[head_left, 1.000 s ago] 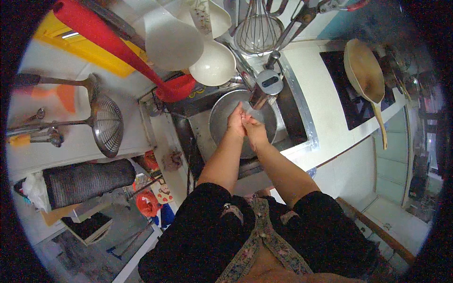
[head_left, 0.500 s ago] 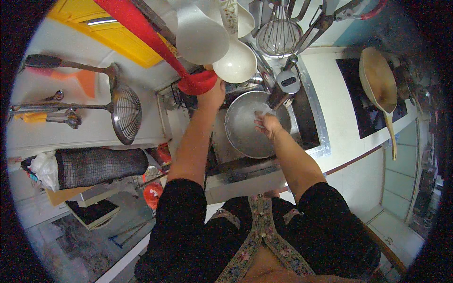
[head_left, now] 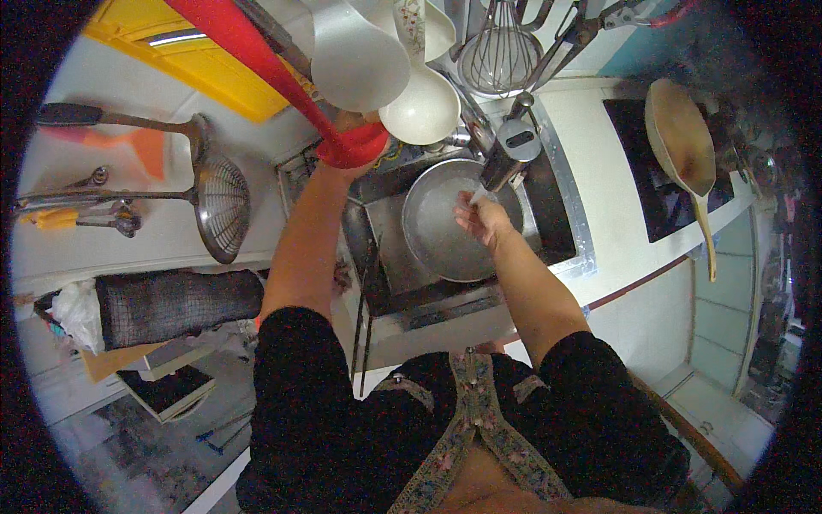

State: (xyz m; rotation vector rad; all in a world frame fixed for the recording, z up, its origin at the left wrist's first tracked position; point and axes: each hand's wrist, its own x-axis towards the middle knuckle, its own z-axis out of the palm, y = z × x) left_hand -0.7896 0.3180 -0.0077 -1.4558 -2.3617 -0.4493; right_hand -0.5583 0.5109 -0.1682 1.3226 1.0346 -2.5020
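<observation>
Two hands, now apart

One second ago both met under the tap (head_left: pixel 511 154); now the left hand (head_left: pixel 343 170) has gone over to the sink's far left corner, mostly hidden behind the red ladle (head_left: pixel 353 149), so its grip cannot be told. The right hand (head_left: pixel 485 219) stays over the round pan (head_left: pixel 441 231) in the sink (head_left: pixel 390 257), fingers loosely curled below the tap, forearm slanting in from lower right.
</observation>
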